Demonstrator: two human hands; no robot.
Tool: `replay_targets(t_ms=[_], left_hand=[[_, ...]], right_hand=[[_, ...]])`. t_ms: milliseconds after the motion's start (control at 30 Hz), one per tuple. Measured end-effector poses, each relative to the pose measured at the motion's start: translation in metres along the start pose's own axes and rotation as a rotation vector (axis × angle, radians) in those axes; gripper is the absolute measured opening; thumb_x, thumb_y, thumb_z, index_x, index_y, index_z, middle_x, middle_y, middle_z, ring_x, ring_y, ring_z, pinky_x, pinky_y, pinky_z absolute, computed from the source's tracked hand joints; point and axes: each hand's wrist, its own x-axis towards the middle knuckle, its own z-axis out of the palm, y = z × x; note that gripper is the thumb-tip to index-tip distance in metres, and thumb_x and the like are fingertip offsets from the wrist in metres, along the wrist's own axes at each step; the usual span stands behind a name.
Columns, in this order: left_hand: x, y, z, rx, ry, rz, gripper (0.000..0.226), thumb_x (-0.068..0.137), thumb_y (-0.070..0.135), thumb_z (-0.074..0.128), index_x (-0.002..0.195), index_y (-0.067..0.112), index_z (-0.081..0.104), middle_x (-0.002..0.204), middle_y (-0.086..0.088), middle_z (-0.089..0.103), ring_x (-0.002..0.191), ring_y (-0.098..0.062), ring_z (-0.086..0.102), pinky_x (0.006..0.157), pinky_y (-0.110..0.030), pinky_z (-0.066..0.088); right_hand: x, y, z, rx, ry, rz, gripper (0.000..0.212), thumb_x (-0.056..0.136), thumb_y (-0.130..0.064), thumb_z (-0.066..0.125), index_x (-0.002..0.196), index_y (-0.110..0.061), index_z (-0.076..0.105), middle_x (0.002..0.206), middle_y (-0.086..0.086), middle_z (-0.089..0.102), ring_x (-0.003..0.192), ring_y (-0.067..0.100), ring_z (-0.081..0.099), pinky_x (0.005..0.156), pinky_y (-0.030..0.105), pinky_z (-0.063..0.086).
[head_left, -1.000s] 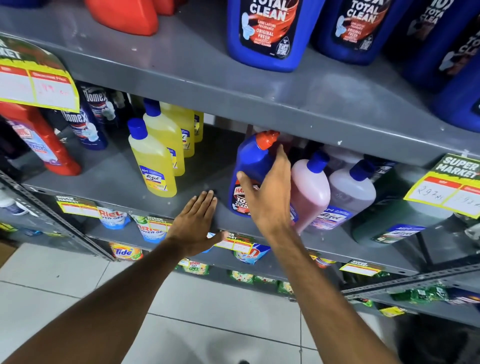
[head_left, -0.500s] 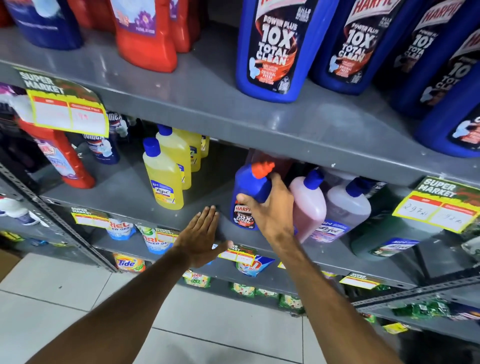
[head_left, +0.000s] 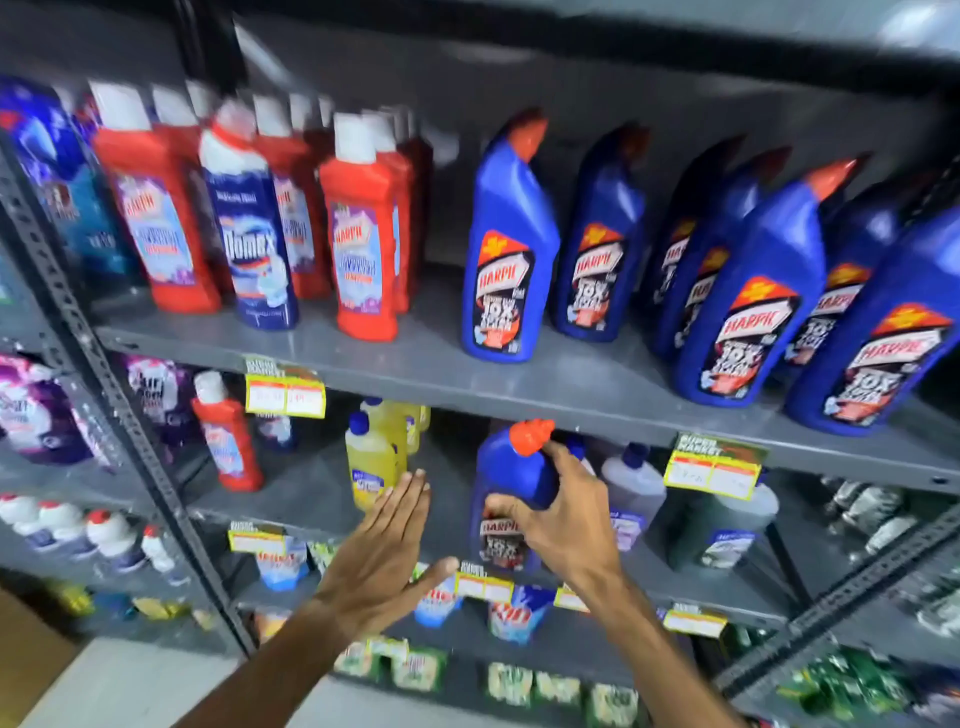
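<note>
A blue Harpic bottle (head_left: 506, 478) with a red-orange cap stands on the middle shelf (head_left: 311, 499) of a grey metal rack. My right hand (head_left: 563, 512) grips it round the neck and shoulder, thumb across the front above the label. My left hand (head_left: 382, 553) hovers flat with straight fingers just left of the bottle, in front of the shelf edge, holding nothing. The frame is motion-blurred.
Several matching blue Harpic bottles (head_left: 509, 249) line the upper shelf (head_left: 571, 379), with red bottles (head_left: 363, 234) and a Domex bottle (head_left: 254, 234) to their left. Yellow bottles (head_left: 371, 460) stand left of my hands, pale bottles (head_left: 634, 488) to the right. Detergent pouches fill lower shelves.
The camera has tilted upward, bringing the upper shelf into view. My right hand keeps its grip on the blue bottle, which looks slightly raised. The left hand stays flat beside it.
</note>
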Motion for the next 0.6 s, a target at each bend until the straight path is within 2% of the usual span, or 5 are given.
replay_targets(t_ms=[167, 300, 400, 500, 600], left_hand=[[0.022, 0.014, -0.084, -0.017, 0.197, 0.098, 0.088, 0.105, 0.068, 0.031, 0.164, 0.005, 0.012, 0.174, -0.009, 0.001, 0.161, -0.017, -0.003, 0.128, -0.034, 0.002], [0.055, 0.014, -0.129, 0.029, 0.298, 0.101, 0.086, 0.106, 0.066, 0.028, 0.163, 0.003, 0.015, 0.174, -0.012, 0.006, 0.161, -0.021, 0.003, 0.129, -0.043, 0.014], [0.082, 0.008, -0.151, 0.046, 0.262, 0.019, 0.096, 0.102, 0.075, 0.015, 0.163, 0.001, 0.009, 0.173, -0.014, -0.001, 0.161, -0.023, 0.002, 0.130, -0.042, 0.010], [0.108, 0.004, -0.166, 0.020, 0.187, -0.037, 0.111, 0.090, 0.085, -0.003, 0.162, 0.000, 0.002, 0.172, -0.015, -0.006, 0.161, -0.024, -0.002, 0.129, -0.034, -0.003], [0.128, 0.001, -0.171, 0.014, 0.067, -0.079, 0.128, 0.074, 0.092, -0.014, 0.163, 0.001, 0.000, 0.173, -0.015, -0.006, 0.161, -0.022, -0.004, 0.125, -0.029, -0.009]], right_hand=[[-0.001, -0.052, -0.065, 0.036, 0.075, -0.109, 0.073, 0.067, -0.043, 0.095, 0.132, -0.026, 0.066, 0.109, -0.012, 0.071, 0.098, 0.007, 0.059, 0.083, 0.013, 0.035], [0.016, -0.090, -0.112, 0.096, 0.184, -0.211, 0.079, 0.065, -0.043, 0.098, 0.134, -0.022, 0.066, 0.108, -0.013, 0.074, 0.098, 0.004, 0.065, 0.091, 0.019, 0.050], [0.040, -0.110, -0.140, 0.069, 0.240, -0.275, 0.083, 0.066, -0.048, 0.096, 0.137, -0.019, 0.064, 0.116, -0.006, 0.075, 0.105, 0.008, 0.067, 0.094, 0.017, 0.048], [0.073, -0.117, -0.159, 0.080, 0.263, -0.283, 0.080, 0.063, -0.055, 0.094, 0.131, -0.022, 0.067, 0.114, -0.008, 0.077, 0.106, 0.014, 0.071, 0.101, 0.037, 0.055], [0.107, -0.115, -0.168, 0.090, 0.288, -0.252, 0.089, 0.054, -0.068, 0.088, 0.128, -0.021, 0.070, 0.114, -0.007, 0.079, 0.106, 0.015, 0.074, 0.099, 0.045, 0.058]])
